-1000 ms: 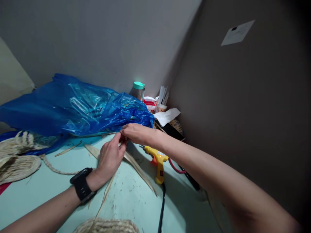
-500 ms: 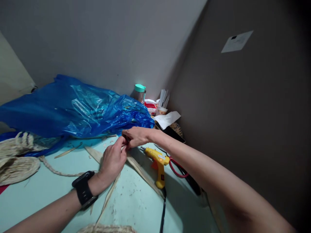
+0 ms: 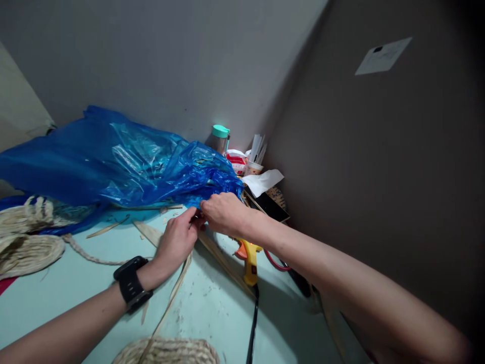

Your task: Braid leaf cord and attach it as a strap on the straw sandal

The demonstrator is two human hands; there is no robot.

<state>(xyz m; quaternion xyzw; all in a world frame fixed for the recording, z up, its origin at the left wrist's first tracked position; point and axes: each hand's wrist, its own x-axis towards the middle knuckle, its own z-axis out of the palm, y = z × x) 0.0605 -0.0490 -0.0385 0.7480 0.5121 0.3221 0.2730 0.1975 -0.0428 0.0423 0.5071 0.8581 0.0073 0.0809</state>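
Observation:
My left hand (image 3: 177, 236), with a black watch on its wrist, is closed in a pinch. A narrow strip of dried plant fibre (image 3: 175, 290) runs from under it down to a braided fibre piece (image 3: 170, 352) at the bottom edge. Close against its fingertips, my right hand (image 3: 224, 213) is closed too, its fingers curled down. Something small and dark between the two hands is mostly hidden. Beneath the right forearm lies a yellow hot glue gun (image 3: 250, 263), its front part covered by the arm. A wider dried strip (image 3: 223, 263) lies beside the gun.
A large blue plastic bag (image 3: 125, 162) spreads along the back wall. Coiled braided pieces (image 3: 32, 253) lie at the left. Behind my hands stand a bottle with a turquoise lid (image 3: 220, 137) and a paper cup (image 3: 253, 168). Red-handled scissors (image 3: 276, 262) lie partly under my right arm.
My right hand has shifted slightly right, and its forearm now covers the glue gun's front. My hands remain together at the fingertips. The view has tilted a little.

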